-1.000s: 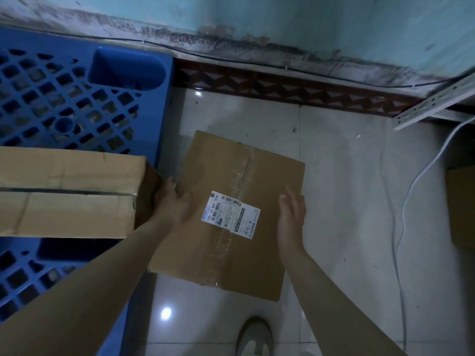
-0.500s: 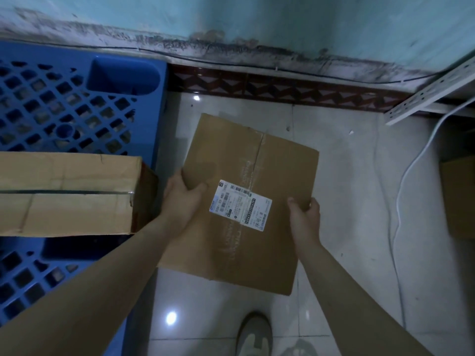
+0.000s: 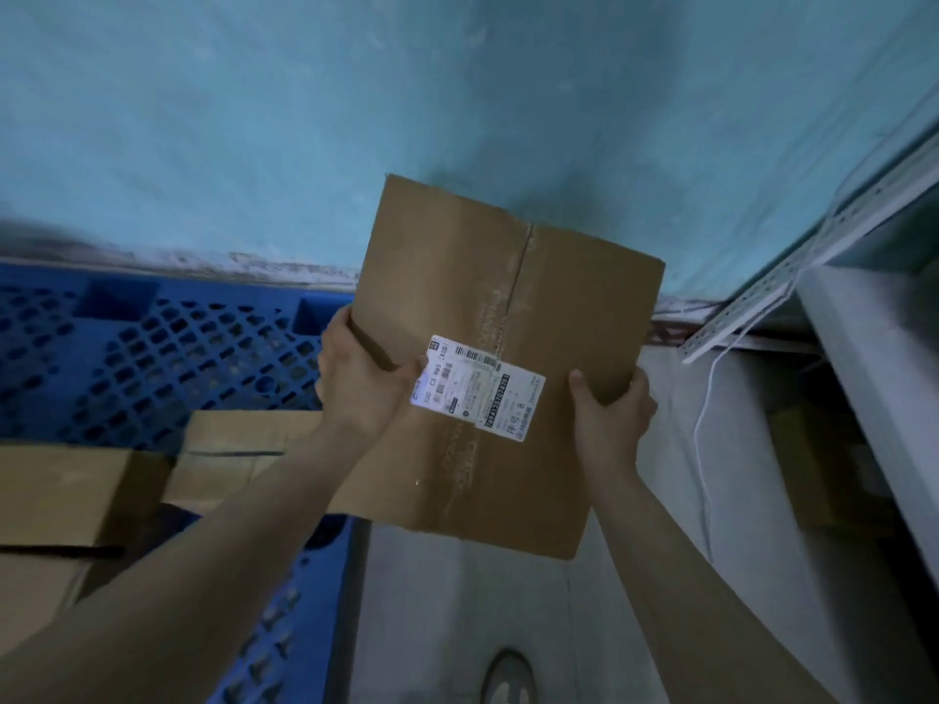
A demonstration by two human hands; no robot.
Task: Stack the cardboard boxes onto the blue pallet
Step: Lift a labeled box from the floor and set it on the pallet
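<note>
A flat cardboard box (image 3: 513, 276) with a white shipping label is held up in the air in front of the teal wall. My left hand (image 3: 363, 378) grips its left edge, thumb on top near the label. My right hand (image 3: 609, 411) grips its right edge. The blue pallet (image 3: 152, 348) lies on the floor to the left. Two cardboard boxes rest on the pallet: one (image 3: 228, 449) just left of my left forearm and a larger one (image 3: 61, 495) at the lower left.
A white metal shelf rack (image 3: 864, 348) stands at the right with a white cable (image 3: 706, 424) hanging beside it. Another cardboard box (image 3: 813, 464) sits under the rack. My shoe (image 3: 508, 678) is on the tiled floor below.
Both hands closed on the box's edges and lifted it off the floor up toward the wall. The view tilted upward.
</note>
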